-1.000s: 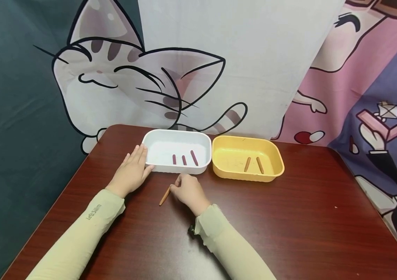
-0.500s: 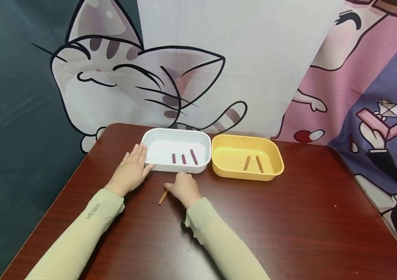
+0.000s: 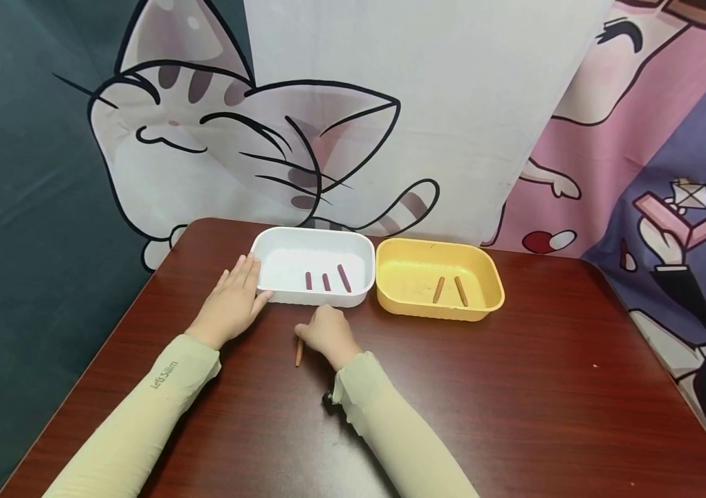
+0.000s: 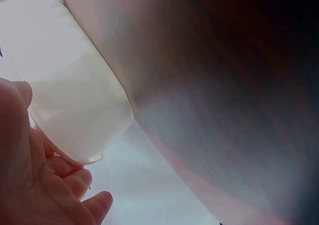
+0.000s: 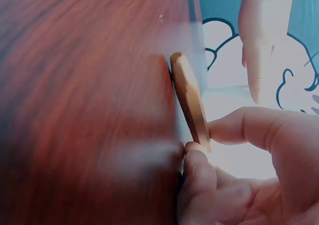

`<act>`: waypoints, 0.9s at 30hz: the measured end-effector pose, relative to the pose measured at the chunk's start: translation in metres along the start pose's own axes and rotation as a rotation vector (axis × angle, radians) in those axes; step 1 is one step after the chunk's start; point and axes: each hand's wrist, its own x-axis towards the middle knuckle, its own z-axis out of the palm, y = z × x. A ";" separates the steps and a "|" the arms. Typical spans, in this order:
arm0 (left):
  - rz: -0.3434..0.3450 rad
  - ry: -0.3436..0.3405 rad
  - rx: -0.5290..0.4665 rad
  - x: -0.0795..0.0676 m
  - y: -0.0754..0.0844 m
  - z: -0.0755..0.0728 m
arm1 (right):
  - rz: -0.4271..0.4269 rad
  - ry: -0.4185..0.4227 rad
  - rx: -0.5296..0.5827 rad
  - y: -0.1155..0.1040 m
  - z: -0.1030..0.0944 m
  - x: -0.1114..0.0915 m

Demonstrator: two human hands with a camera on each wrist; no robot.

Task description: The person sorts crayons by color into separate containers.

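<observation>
My right hand (image 3: 330,334) pinches the upper end of a short orange-brown stick (image 5: 189,98) between thumb and fingertip. In the head view, the lower part of this stick (image 3: 299,353) points toward the table's front. The right wrist view shows it long and slightly faceted, close to the tabletop. My left hand (image 3: 228,304) rests against the left end of the white tray (image 3: 321,299), fingers straight along its rim, thumb near the front corner. Several fingertips show by the tray wall (image 4: 84,100) in the left wrist view. Inside the white tray lie three dark red sticks (image 3: 344,278).
Directly right of the white tray stands a yellow tray (image 3: 440,310) with two orange-brown sticks (image 3: 438,290) in it. Both trays sit near the back edge of the dark red-brown table (image 3: 514,394). A cat-printed cloth (image 3: 203,166) hangs behind.
My right hand has moved slightly left and its grip on the orange-brown stick has tightened. The stick has swung from slanting to nearly straight toward the front. My left hand stays put.
</observation>
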 end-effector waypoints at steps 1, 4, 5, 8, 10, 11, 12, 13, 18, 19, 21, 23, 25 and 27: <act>0.000 0.000 0.000 0.000 0.000 0.000 | -0.014 0.002 0.019 0.002 0.000 0.000; -0.001 0.001 0.001 0.000 0.000 0.000 | -0.049 0.009 0.082 0.007 0.001 0.000; 0.000 0.002 0.001 0.000 0.000 0.000 | -0.058 0.011 0.113 0.009 0.001 0.000; 0.002 0.005 0.001 0.000 0.001 0.000 | -0.078 0.005 0.217 0.013 0.001 -0.001; 0.004 0.008 0.002 0.000 0.001 0.000 | -0.086 -0.007 0.301 0.016 0.001 -0.002; 0.006 0.010 0.004 0.000 0.001 0.000 | -0.089 -0.013 0.345 0.017 0.001 -0.002; 0.006 0.011 0.005 0.000 0.001 0.000 | -0.095 -0.020 0.392 0.018 0.001 -0.002; 0.006 0.012 0.007 0.000 0.000 0.000 | -0.100 -0.032 0.446 0.019 0.001 -0.002; 0.002 0.011 0.007 0.000 0.000 0.000 | -0.111 -0.087 0.722 0.026 0.002 0.001; 0.002 0.010 0.006 0.000 0.001 0.000 | -0.110 -0.095 0.773 0.027 0.003 0.001; 0.002 0.010 0.005 0.000 0.001 0.000 | -0.106 -0.103 0.859 0.031 0.003 0.002; 0.003 0.009 0.006 0.000 0.001 0.000 | -0.101 -0.112 0.946 0.034 0.003 0.003; 0.004 0.010 0.007 0.000 0.002 0.000 | -0.098 -0.124 1.029 0.036 0.002 0.002; 0.006 0.011 0.008 0.000 0.002 0.000 | -0.097 -0.139 1.096 0.038 0.000 0.001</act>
